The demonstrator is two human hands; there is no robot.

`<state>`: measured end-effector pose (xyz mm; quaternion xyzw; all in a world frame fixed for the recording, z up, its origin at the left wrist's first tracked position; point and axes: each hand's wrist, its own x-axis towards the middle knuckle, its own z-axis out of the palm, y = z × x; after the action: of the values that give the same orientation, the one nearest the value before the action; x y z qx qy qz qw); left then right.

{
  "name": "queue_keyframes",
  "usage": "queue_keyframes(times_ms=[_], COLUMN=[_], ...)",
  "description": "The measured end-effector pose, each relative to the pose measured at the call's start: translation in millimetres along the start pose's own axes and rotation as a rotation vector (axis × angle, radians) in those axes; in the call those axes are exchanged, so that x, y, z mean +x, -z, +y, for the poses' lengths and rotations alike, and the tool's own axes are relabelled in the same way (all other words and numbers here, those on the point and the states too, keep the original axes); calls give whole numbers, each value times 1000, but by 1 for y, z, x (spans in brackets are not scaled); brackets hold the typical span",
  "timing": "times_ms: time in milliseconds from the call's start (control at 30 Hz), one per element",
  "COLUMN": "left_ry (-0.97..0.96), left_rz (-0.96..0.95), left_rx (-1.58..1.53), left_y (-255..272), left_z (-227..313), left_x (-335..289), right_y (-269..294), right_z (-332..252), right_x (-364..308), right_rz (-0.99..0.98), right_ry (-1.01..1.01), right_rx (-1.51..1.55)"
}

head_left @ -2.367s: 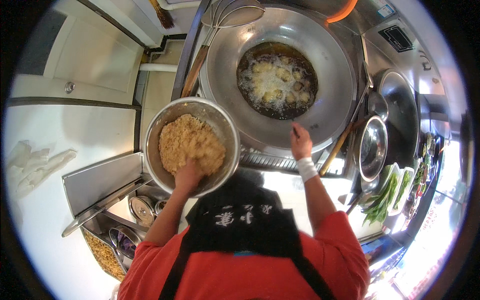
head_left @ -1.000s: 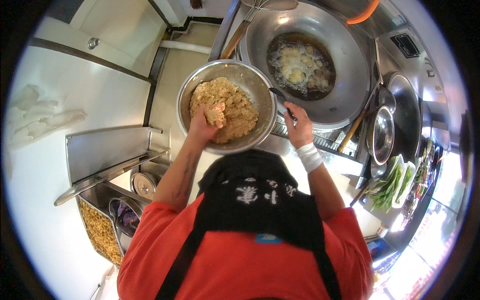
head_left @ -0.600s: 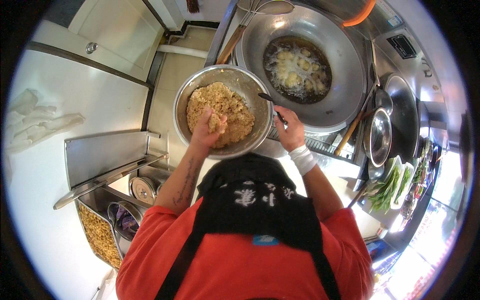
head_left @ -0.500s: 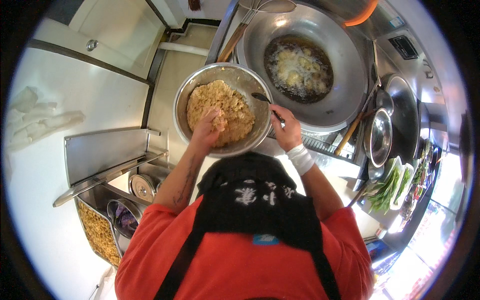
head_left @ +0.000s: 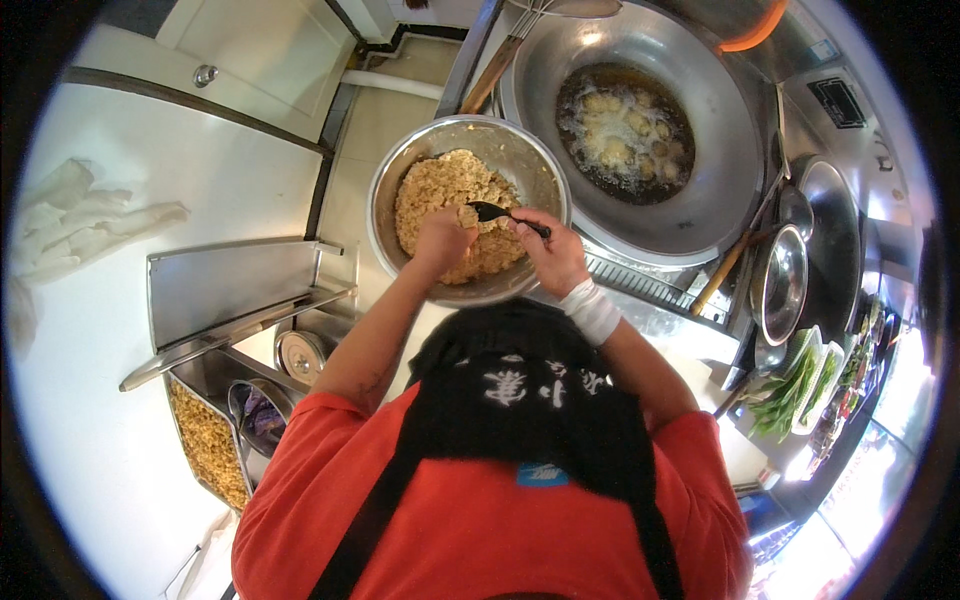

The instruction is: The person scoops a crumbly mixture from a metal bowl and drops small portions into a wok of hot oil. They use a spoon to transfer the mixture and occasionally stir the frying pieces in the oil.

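Observation:
A wide steel bowl (head_left: pixel 384 172) holds a tan, crumbly-looking mixture (head_left: pixel 436 187). Over it, my left hand (head_left: pixel 445 243) is closed around a small lump of the mixture, which bulges out at the thumb side. My right hand (head_left: pixel 552 250), with a white band at the wrist, grips a black spoon (head_left: pixel 492 211) by its handle. The spoon's head meets the lump at my left fist. To the right of the bowl, a large wok (head_left: pixel 728 140) contains bubbling dark oil (head_left: pixel 640 185) with several pale yellow pieces (head_left: pixel 612 150) frying in it.
A wooden-handled strainer (head_left: pixel 492 72) lies between bowl and wok. Right of the wok are a ladle (head_left: pixel 795 212), a small steel bowl (head_left: pixel 783 285) and green vegetables (head_left: pixel 790 385). At lower left stand a tray of golden crumbly food (head_left: pixel 205 440) and a lidded pot (head_left: pixel 300 358).
My left hand has risen from the mixture and closed on a lump. The spoon in my right hand has swung left to meet it. The whole view has shifted slightly.

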<state>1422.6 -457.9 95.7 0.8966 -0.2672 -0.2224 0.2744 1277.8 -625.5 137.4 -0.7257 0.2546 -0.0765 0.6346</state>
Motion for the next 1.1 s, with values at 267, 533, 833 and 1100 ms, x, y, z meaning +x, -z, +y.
queue_keyframes(times_ms=[267, 533, 833, 1100], left_ry=[147, 199, 391, 368], left_rz=[-103, 34, 48, -43], left_rx=[362, 226, 242, 449], left_y=[-17, -26, -38, -65], left_z=[-2, 14, 18, 8], left_x=[11, 10, 19, 38], right_y=[9, 82, 258, 279], right_z=[31, 47, 125, 217], right_x=[7, 54, 301, 425], right_rz=[40, 186, 662, 291], right_ry=[-349, -360, -207, -254], right_rx=[680, 1075, 162, -983])
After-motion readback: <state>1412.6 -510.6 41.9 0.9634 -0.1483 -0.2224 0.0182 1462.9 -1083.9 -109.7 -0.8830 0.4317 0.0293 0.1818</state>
